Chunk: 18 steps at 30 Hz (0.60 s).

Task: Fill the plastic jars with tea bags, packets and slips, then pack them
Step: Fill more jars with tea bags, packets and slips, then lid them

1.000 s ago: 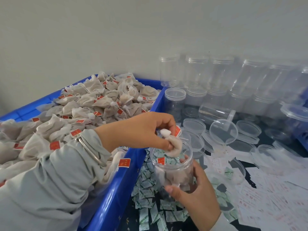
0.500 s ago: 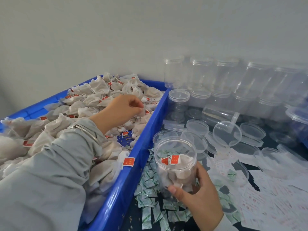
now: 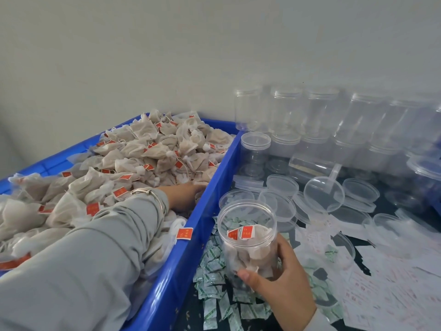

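Clear plastic jar [image 3: 248,237], part filled with tea bags, just right of the blue crate [image 3: 191,266].
Right hand [image 3: 281,280] curls thumb and fingers round its base. Left hand [image 3: 183,194] reaches low into the crate's tea bags [image 3: 148,151]; fingers hidden, spread cannot tell.

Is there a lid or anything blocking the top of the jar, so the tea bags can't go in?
No. The jar the right hand holds has no lid, and nothing visible covers its mouth.

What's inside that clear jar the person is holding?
The jar, held by the right hand, has several tea bags in its lower half, two red tags on top. An exact count is hidden: they overlap.
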Motion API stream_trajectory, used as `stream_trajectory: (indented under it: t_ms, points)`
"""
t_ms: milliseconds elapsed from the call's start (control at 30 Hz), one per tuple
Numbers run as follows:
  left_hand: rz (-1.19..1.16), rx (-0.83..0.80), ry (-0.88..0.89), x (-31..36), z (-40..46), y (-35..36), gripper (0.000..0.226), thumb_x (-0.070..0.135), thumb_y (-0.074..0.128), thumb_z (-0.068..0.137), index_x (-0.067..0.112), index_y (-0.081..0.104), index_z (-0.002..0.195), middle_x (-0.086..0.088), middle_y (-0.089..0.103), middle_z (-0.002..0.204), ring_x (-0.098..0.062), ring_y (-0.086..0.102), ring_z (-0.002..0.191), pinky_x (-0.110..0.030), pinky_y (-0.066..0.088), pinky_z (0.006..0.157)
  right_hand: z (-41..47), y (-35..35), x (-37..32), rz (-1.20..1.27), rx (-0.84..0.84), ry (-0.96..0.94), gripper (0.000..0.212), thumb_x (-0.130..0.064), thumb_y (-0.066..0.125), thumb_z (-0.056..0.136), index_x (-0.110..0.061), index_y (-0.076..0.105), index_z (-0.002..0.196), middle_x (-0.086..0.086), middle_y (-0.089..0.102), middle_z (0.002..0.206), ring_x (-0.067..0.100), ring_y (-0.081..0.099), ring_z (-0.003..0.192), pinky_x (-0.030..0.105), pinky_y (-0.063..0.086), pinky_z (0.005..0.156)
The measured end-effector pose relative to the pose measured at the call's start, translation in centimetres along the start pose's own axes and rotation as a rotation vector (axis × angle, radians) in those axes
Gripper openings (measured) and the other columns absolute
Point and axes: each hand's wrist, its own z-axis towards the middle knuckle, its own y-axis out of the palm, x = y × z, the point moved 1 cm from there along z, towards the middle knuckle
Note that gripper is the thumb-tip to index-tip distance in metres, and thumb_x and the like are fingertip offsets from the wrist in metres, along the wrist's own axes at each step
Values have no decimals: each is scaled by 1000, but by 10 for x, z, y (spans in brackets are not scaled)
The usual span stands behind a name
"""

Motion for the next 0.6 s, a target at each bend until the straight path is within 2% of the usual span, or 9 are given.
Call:
stream_trajectory:
  t_ms: [100, 167, 233, 300, 367, 400, 467, 500, 600]
  points:
    - [31, -65, -28, 0, 0, 1, 49, 23, 51, 94, 24, 36, 141, -3, 52, 135, -22, 50, 118, -38, 38, 104, 0, 0, -1, 3, 7, -7, 89, -52, 83, 39, -37, 53, 121, -25, 62, 114, -5, 59, 105, 11, 51, 79]
    - [21, -56, -34, 2, -1, 1, 43, 22, 48, 96, 21, 40, 138, -4, 53, 134, -21, 51, 117, -32, 38, 101, 1, 0, 0, -11, 17, -1, 89, -52, 84, 39, -38, 53, 121, -25, 62, 115, -6, 59, 106, 15, 53, 81]
    - [-2, -20, -60, 1, 1, 1, 40, 21, 45, 96, 20, 43, 136, -4, 55, 131, -20, 53, 113, -27, 38, 92, 1, 0, 1, -21, 20, 12, 87, -47, 85, 41, -39, 52, 121, -26, 62, 115, -7, 58, 105, 19, 53, 83]
    - [-89, 49, -110, -2, 2, 0, 37, 21, 45, 95, 20, 52, 131, -4, 61, 120, -18, 59, 99, -23, 45, 79, 1, -1, 2, -26, 6, 13, 85, -46, 86, 42, -41, 52, 119, -28, 60, 114, -8, 58, 105, 17, 54, 81]
    - [-186, 170, -143, -5, 4, -2, 28, 20, 50, 90, 13, 66, 112, -5, 68, 103, -17, 63, 83, -20, 48, 65, 0, -2, 1, -23, 0, 12, 88, -51, 84, 38, -40, 52, 120, -30, 60, 114, -9, 57, 105, 13, 53, 80]
    - [-225, 239, -153, -7, 5, -5, 23, 20, 53, 87, 10, 70, 98, -6, 70, 95, -19, 63, 80, -19, 47, 63, 0, -2, 0, -19, 5, 11, 90, -54, 84, 37, -39, 52, 120, -30, 60, 115, -9, 57, 105, 12, 52, 81]
    - [-319, 371, -176, -11, 5, -9, 8, 18, 58, 82, 15, 64, 77, -1, 66, 82, -16, 59, 72, -14, 44, 56, 1, -2, -1, -5, 14, 4, 91, -54, 83, 36, -38, 53, 120, -29, 61, 114, -8, 58, 105, 10, 50, 81]
    - [-363, 428, -192, -12, 3, -12, 3, 18, 61, 81, 20, 60, 79, 3, 63, 79, -12, 57, 68, -14, 42, 53, 1, -2, -2, 1, 14, -1, 89, -54, 83, 36, -37, 53, 119, -28, 61, 113, -7, 59, 104, 10, 50, 80]
    - [-538, 552, -220, -15, -4, -21, 19, 21, 66, 82, 25, 53, 96, 5, 60, 77, -10, 56, 58, -20, 43, 49, 1, -3, -1, -8, -5, 9, 90, -47, 87, 39, -36, 54, 122, -22, 64, 114, -4, 60, 106, 12, 52, 80]
